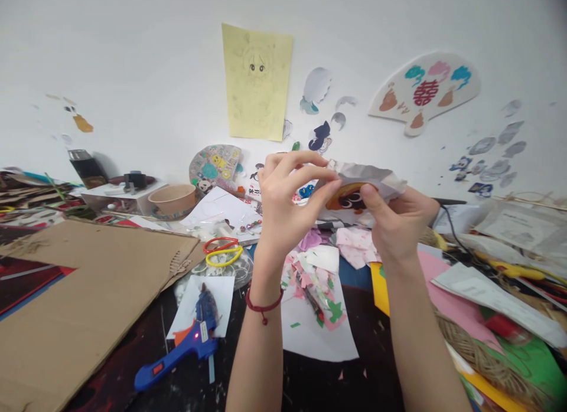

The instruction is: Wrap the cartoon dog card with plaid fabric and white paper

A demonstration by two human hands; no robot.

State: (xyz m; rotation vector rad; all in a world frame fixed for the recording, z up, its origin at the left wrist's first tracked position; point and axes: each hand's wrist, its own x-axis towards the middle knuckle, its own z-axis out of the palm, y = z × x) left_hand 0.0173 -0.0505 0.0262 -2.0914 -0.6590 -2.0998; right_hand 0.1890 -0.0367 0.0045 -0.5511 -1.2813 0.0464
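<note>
Between my hands, raised above the table, is a crumpled white paper piece (385, 179) with an orange and dark round drawing on it. My left hand (295, 193) pinches its left edge between thumb and fingers; a dark red string bracelet is on that wrist. My right hand (398, 214) grips the right side, thumb on the front near the drawing and fingers behind, partly hidden. Below lies a white sheet (316, 341) with pink and green paper scraps (316, 282) on it.
A blue glue gun (177, 356) with a lit red light lies at the lower left beside cardboard (97, 288). Yellow-handled scissors (224, 257), a round bowl (172, 200) and twine (487, 359) surround the work area. Drawings hang on the wall behind.
</note>
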